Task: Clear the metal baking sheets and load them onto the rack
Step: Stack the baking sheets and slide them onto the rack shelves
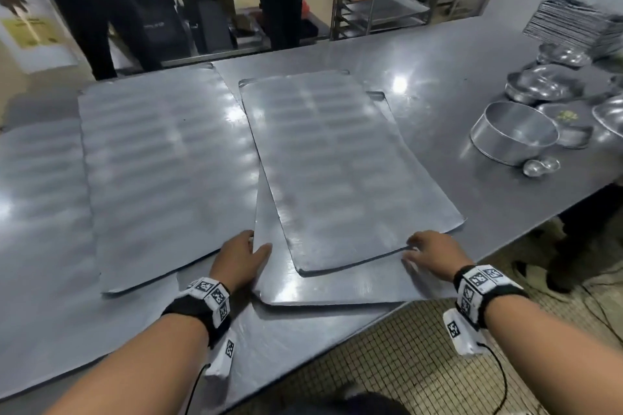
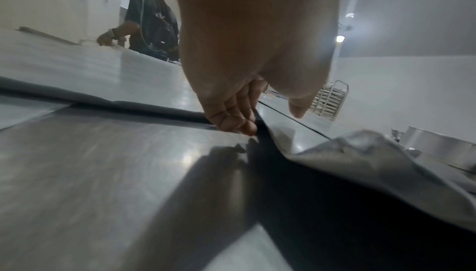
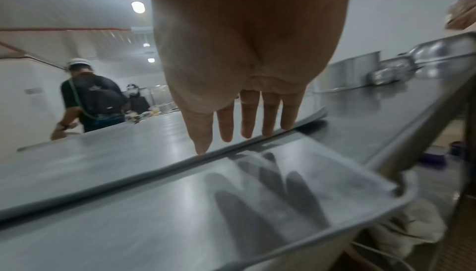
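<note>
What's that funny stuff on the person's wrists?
Both arms are bare, with no sleeves. Each wrist wears a black band topped with white blocks printed with black-and-white square patterns, a bit like puzzle codes. Under each wrist hangs a small white box with one more of those squares, and a thin black cable trails from it.

Both hands (left (image 1: 241, 254), right (image 1: 433, 251)) reach forward, fingers extended.
</note>
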Demonstrator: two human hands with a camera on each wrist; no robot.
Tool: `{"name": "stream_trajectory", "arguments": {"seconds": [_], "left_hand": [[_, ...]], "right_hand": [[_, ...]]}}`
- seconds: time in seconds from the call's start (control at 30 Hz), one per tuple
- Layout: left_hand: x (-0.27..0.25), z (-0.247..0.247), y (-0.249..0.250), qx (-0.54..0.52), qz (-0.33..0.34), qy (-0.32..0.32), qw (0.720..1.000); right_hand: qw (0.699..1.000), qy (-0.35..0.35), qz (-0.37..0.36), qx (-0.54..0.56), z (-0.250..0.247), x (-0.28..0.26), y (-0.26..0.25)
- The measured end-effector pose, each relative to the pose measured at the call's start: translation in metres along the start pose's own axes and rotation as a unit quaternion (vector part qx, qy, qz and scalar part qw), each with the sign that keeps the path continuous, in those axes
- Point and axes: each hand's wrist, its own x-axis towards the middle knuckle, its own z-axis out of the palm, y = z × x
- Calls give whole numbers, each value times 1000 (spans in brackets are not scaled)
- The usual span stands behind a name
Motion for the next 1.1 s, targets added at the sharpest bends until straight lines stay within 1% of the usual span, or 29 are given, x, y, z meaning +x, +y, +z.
{"name": "stream_trajectory", "arguments": {"seconds": [0.13,0.23,0.4,0.53,0.73,0.83,0.9,1.0,1.1], "left_hand": [[21,3,5,2,0,-17,1000],[39,5,11,17,1,-34,999],[64,8,22,59,-24,-43,997],[78,13,31,86,-65,-33,994],[100,21,50,65,-114,-26,991],[108,26,56,60,-136,-18,989],[107,31,61,55,-153,2,987],[98,36,71,41,-193,31,980],[92,38,76,51,-216,36,974]], "right_hand": [[998,6,63,28,-5,-8,28],[995,12,85,45,-12,-7,42],[992,16,115,40,-41,21,62],[995,26,96,28,-71,68,66],[999,13,39,29,-107,152,69],[999,1,19,43,-115,191,73],[999,-12,7,51,-119,217,74],[998,-28,10,64,-119,249,71],[999,-36,-1,26,-111,267,68]]}}
